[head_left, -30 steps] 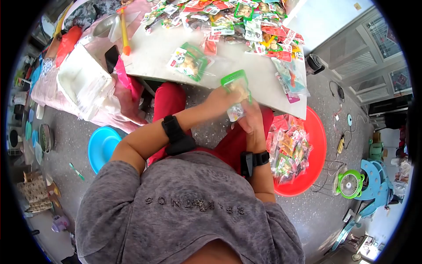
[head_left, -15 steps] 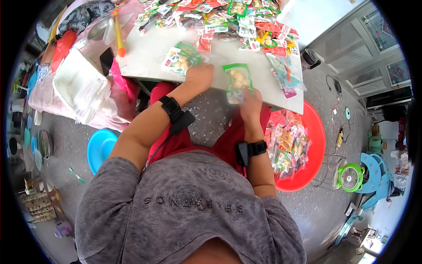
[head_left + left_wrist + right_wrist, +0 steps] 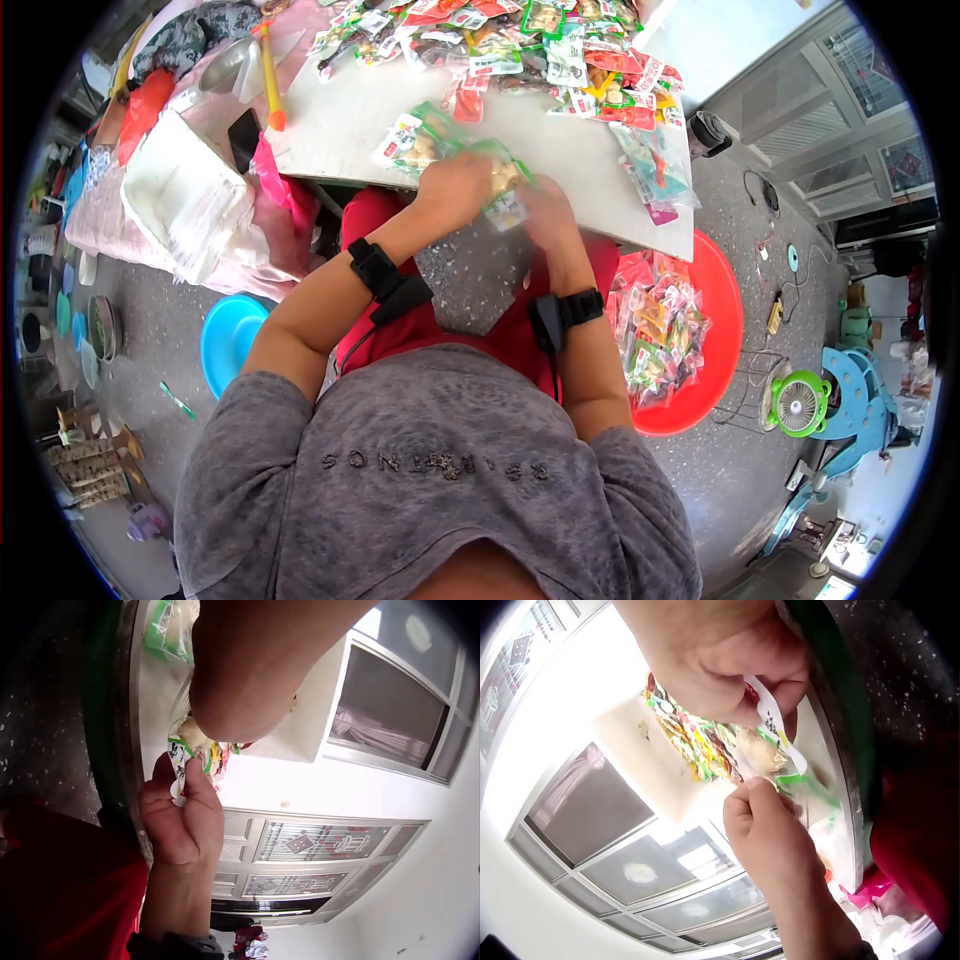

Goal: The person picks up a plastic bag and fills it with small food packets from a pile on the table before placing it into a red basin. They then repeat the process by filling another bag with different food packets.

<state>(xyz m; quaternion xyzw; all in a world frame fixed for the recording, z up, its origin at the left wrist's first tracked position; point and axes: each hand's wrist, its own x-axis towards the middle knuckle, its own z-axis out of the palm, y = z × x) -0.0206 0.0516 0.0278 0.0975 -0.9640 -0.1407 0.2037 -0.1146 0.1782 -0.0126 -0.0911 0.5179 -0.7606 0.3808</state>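
A clear, green-edged packet with pale pieces (image 3: 502, 185) is held between the two hands at the table's front edge. My left hand (image 3: 455, 188) pinches its edge; in the right wrist view the thumb and curled forefinger of the left hand (image 3: 769, 825) meet there. My right hand (image 3: 548, 214) grips the opposite, printed end, which the left wrist view shows between thumb and fingers of the right hand (image 3: 182, 817). A similar green packet (image 3: 415, 138) lies on the table beside my left hand.
Many colourful packets (image 3: 590, 62) are heaped at the table's back. A clear bag (image 3: 656, 170) lies near the right edge. A red basin (image 3: 722, 340) with packets stands at the right, a blue basin (image 3: 228, 340) at the left. A yellow-handled tool (image 3: 271, 85) lies at the table's left.
My left hand has moved from beside the lying packet to the held one. My right hand has brought the held packet left, and the packet is now tilted.
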